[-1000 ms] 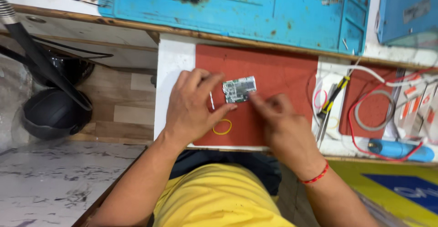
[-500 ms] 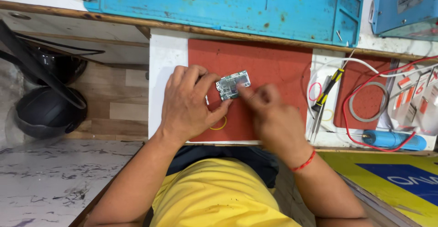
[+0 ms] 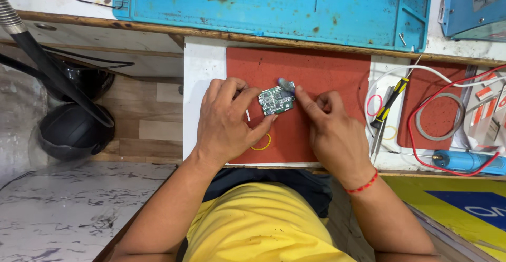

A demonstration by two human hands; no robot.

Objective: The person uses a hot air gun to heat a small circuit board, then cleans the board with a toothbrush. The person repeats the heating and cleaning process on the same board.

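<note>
A small green circuit board (image 3: 276, 100) lies on a red work mat (image 3: 327, 72). My left hand (image 3: 227, 122) pinches the board's left edge between fingers and thumb. My right hand (image 3: 332, 130) rests on the mat to the right of the board, its forefinger stretched to the board's upper right corner, where a small grey piece (image 3: 287, 85) sits. Just under my left thumb, a yellow rubber band (image 3: 261, 145) lies on the mat. A red thread is tied around my right wrist.
A blue tray mat (image 3: 295, 9) covers the bench behind. To the right lie a black-and-yellow screwdriver (image 3: 389, 104), tweezers (image 3: 375, 141), a grey ring (image 3: 436, 116), red and white wires and a blue pen-shaped tool (image 3: 466, 161). A black helmet (image 3: 74, 130) sits on the floor at left.
The view has shifted slightly. My right forefinger has moved from over the board to its upper right corner. My left hand keeps its hold on the board.
</note>
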